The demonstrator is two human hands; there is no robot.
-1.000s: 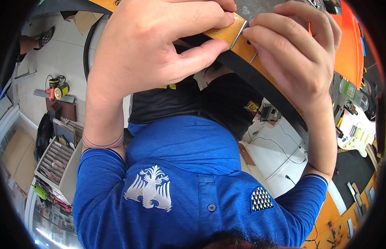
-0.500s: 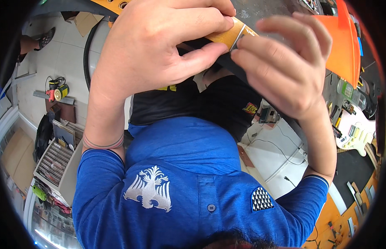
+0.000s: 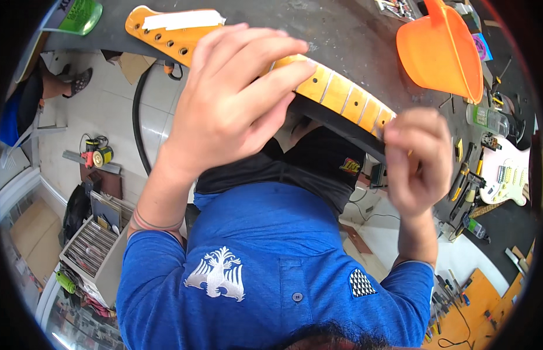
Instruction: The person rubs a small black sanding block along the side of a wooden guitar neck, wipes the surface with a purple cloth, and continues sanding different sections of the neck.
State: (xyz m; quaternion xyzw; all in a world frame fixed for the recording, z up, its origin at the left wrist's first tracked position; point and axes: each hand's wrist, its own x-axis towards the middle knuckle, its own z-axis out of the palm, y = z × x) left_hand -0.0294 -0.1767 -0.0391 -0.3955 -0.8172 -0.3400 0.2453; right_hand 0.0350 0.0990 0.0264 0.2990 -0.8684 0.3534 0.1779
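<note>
Green container: a see-through green container [image 3: 83,17] stands at the upper left, on the dark workbench [image 3: 318,26].
Floor, left: sandalled foot [image 3: 80,83] of another person; below it, a tin [image 3: 102,156] beside a red-and-black tool [image 3: 87,157]; lower still, a pale case [image 3: 102,265] of slotted compartments.
Headstock: orange-yellow, pierced by a row of holes, with a white strip [image 3: 181,20] along its far side.
Left hand: the left hand [image 3: 233,102] arches over the guitar neck [image 3: 337,94], hiding part of it. Fingers slightly parted across the fretboard, thumb low by the near edge; cannot tell whether they press or grip.
Guitar neck: slants from headstock at upper left down to the right hand, in front of the person's torso; fret lines and dark dots face up.
Right hand: the right hand [image 3: 420,160] is at the neck's lower right end, motion-blurred. Fingers curled and bunched, narrow; cannot tell whether they hold anything.
Orange scoop: an orange scoop [image 3: 438,55] sits on the bench beyond the right hand.
Far right: clear bottle [image 3: 487,119]; below it, a white guitar body [image 3: 505,178].
</note>
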